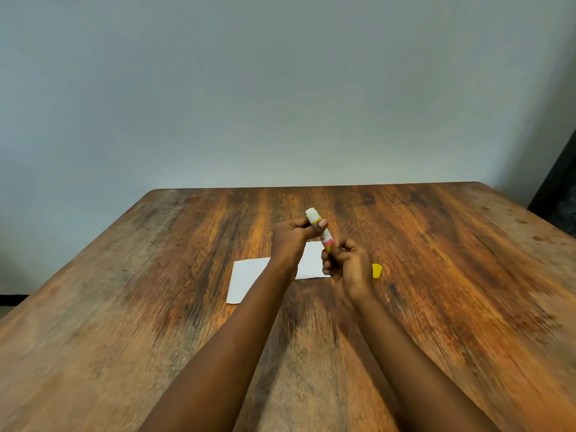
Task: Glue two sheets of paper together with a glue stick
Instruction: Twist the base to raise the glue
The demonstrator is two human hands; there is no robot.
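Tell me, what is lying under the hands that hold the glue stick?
White paper lies flat on the wooden table. The left hand and forearm cover its middle, so one sheet or two cannot be told. The right hand overlaps its right edge.

No words or numbers can be read here. The glue stick (pixel 326 238) has a small label with pink and yellow on it. The print is too blurry and too tiny to make out. The stick's white tip points to about 11 o'clock.
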